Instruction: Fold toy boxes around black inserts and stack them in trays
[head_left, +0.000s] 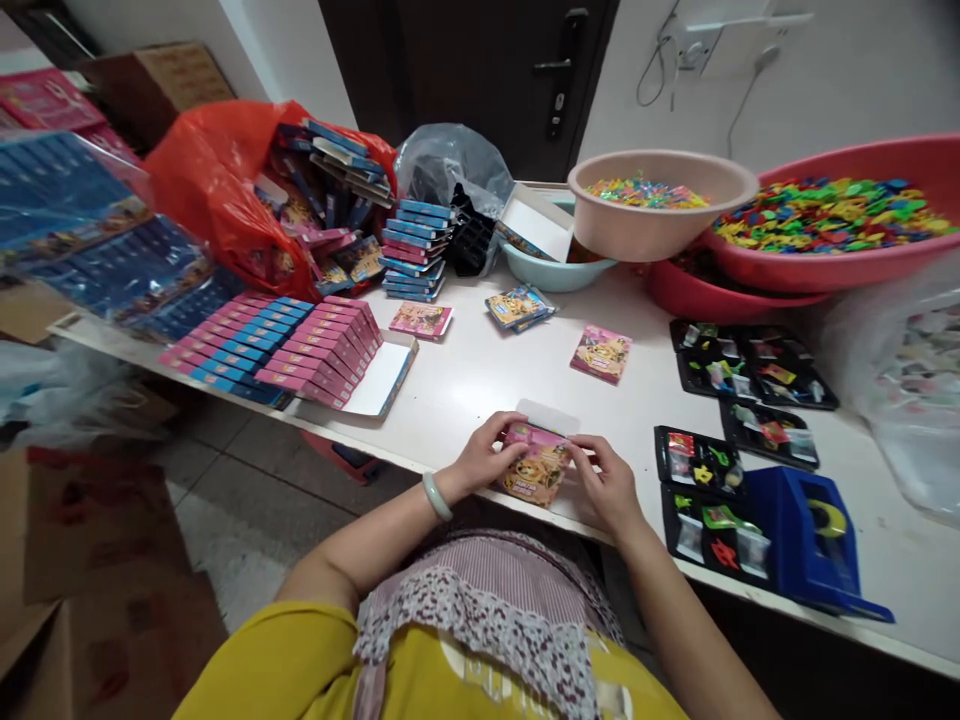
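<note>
A small pink and gold printed box is held at the table's front edge, its pale end flap standing open at the far end. My left hand grips its left side, thumb on the printed front. At the upper right corner, the fingers of my right hand pinch the box near the flap. Whether anything lies inside the box is hidden. Beyond it lie another pink box, some blue-edged boxes and a pink box.
Black compartment trays with small toys and packets sit at right, beside a blue tape dispenser. Basins of colourful pieces stand behind. At left are rows of pink and blue boxes and a red bag full of boxes.
</note>
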